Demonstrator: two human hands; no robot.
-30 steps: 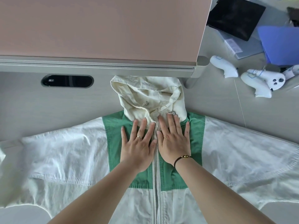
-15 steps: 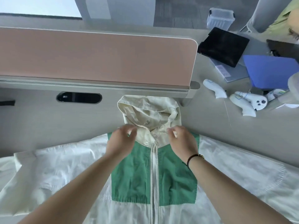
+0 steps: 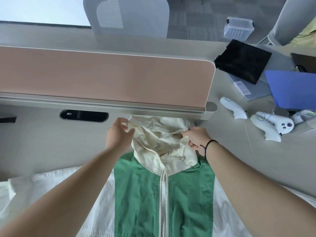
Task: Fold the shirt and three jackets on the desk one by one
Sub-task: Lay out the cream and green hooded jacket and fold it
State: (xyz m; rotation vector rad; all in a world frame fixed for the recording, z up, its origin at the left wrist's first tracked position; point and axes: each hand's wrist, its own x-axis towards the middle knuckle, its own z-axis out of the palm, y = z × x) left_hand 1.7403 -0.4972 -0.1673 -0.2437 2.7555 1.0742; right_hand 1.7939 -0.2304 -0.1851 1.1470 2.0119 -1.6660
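Both hands are at the hood [image 3: 162,142] of a zip-front hooded jacket [image 3: 164,199] that lies front-up on the desk [image 3: 42,147], its hood pointing away toward the pink desk divider [image 3: 102,77]. The left hand [image 3: 118,135] pinches the hood's upper left edge between thumb and fingertips. The right hand [image 3: 196,139] has its fingers curled around a bunched fold at the hood's right side, though how much cloth is inside that grip is hard to tell from this angle.

The step in hand looks like flattening or folding the hood down. To do it well, draw the two gripped edges apart until the fabric between the fingers lies taut, then bring the hood toward the chest so its centre stays over the zipper [image 3: 163,194], and keep the drawcord ends tucked under rather than trailing out.

The jacket has a cream hood, creased and slumped, a green chest panel below the fingers split by a pale zipper, and white sleeves spread wide to either side beneath the forearms.
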